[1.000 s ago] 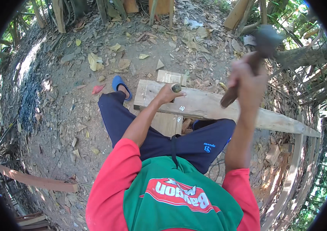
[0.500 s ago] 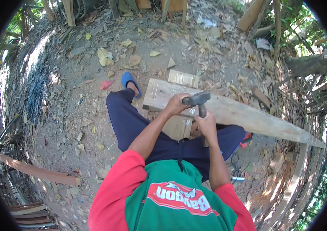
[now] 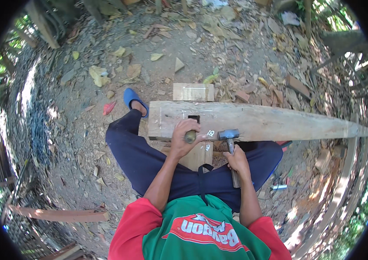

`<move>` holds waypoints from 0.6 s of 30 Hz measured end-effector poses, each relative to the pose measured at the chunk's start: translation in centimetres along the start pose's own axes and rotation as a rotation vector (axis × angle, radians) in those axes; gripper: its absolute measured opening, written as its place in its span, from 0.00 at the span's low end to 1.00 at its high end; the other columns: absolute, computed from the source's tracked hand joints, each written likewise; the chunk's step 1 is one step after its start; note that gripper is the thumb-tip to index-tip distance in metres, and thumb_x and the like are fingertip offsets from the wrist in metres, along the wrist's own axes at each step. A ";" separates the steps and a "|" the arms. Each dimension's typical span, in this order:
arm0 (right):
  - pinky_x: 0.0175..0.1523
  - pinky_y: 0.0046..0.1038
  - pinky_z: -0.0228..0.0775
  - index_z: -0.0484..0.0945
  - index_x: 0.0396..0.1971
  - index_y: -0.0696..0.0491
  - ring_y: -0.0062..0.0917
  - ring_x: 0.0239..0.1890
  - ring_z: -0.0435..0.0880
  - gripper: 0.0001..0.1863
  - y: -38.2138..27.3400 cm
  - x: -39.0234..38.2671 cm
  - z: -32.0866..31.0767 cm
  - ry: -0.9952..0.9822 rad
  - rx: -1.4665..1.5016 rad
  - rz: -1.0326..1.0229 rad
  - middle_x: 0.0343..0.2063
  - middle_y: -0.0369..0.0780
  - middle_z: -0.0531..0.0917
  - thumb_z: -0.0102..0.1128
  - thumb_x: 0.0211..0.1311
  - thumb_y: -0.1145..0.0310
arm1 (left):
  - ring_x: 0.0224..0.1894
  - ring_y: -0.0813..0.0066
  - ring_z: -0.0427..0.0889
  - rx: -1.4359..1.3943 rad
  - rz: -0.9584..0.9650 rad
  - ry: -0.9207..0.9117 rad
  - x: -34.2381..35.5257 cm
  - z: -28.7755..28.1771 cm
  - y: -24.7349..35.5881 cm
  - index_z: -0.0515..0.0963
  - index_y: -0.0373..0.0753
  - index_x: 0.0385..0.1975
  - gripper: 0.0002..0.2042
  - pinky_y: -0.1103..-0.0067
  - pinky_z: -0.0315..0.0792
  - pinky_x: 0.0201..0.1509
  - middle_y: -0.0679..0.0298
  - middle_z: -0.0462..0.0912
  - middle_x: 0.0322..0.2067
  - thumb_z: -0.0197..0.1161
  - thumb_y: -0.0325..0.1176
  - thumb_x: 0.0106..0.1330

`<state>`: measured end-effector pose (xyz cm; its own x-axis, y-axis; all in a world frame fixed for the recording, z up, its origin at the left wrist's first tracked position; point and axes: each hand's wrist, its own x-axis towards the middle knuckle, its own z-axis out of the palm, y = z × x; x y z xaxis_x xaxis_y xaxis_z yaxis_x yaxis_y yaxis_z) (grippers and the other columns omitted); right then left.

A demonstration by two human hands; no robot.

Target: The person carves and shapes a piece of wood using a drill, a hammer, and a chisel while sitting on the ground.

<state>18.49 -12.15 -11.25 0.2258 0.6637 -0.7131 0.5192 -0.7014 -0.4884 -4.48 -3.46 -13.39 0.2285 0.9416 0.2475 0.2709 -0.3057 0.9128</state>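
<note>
Left hand [image 3: 185, 130] is clamped round a short handle [image 3: 190, 137], over the near edge of the beam [image 3: 270, 123] and just beside its dark hole [image 3: 194, 118]. Right hand [image 3: 237, 160] grips a hammer [image 3: 228, 134], its head at the same edge. What the handle carries below, I cannot tell. A blow off-centre could hit the left thumb; a slip toward the body could reach the thighs [image 3: 257, 167]. These crowd the near side; beyond the far edge, the ground [image 3: 231, 65] gives more room.

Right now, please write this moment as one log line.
left hand: grips round-ended tool | right hand: grips hammer | wooden beam: dark hole near left hand
</note>
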 end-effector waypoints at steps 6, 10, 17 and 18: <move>0.28 0.36 0.74 0.71 0.42 0.64 0.33 0.18 0.83 0.18 0.6 0.6 -0.3 -0.062 0.056 0.036 0.21 0.48 0.81 0.63 0.60 0.66 | 0.33 0.63 0.77 -0.018 -0.055 -0.246 1.5 1.4 0.4 0.76 0.38 0.25 0.12 0.70 0.71 0.40 0.61 0.78 0.28 0.76 0.31 0.52; 0.26 0.34 0.74 0.71 0.42 0.64 0.29 0.17 0.82 0.18 0.6 0.8 -0.4 -0.087 0.105 0.008 0.20 0.45 0.80 0.63 0.60 0.67 | 0.28 0.65 0.73 0.014 0.102 -0.341 2.9 2.3 0.0 0.75 0.38 0.24 0.11 0.71 0.67 0.33 0.61 0.75 0.25 0.75 0.31 0.54; 0.20 0.27 0.68 0.69 0.37 0.59 0.19 0.14 0.74 0.12 0.8 1.0 0.3 -0.040 0.176 -0.012 0.19 0.36 0.75 0.62 0.61 0.70 | 0.28 0.75 0.69 -0.360 -0.185 -0.169 2.8 -0.5 -0.8 0.74 0.36 0.23 0.11 0.77 0.65 0.33 0.66 0.72 0.23 0.73 0.29 0.57; 0.19 0.27 0.68 0.69 0.37 0.59 0.19 0.14 0.74 0.12 1.0 1.0 0.4 -0.035 0.176 -0.027 0.19 0.36 0.75 0.62 0.61 0.70 | 0.29 0.74 0.73 -0.312 -0.269 -0.190 2.6 -0.3 -0.5 0.75 0.37 0.23 0.10 0.75 0.68 0.34 0.66 0.77 0.25 0.71 0.29 0.59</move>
<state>18.92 -12.32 -12.62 0.1838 0.6754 -0.7142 0.3715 -0.7204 -0.5857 -4.31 -0.81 -13.05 0.3640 0.9301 -0.0491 0.0559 0.0308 0.9980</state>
